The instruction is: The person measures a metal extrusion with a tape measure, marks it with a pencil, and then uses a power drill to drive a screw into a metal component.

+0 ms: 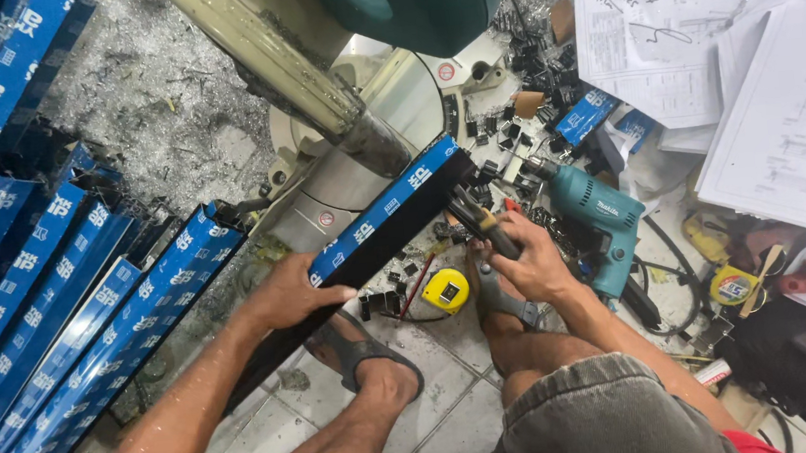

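left hand (287, 293) gripping a long dark metal bar with blue film (378, 221), right hand (530, 262) closed around a screwdriver (476, 218) at the bar's far end, yellow tape measure (446, 291) between the hands, teal drill (598, 211) just beyond the right hand

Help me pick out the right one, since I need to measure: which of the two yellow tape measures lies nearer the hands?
The yellow tape measure on the tiles between the left hand and right hand. The other tape measure lies farther right, beyond the teal drill.
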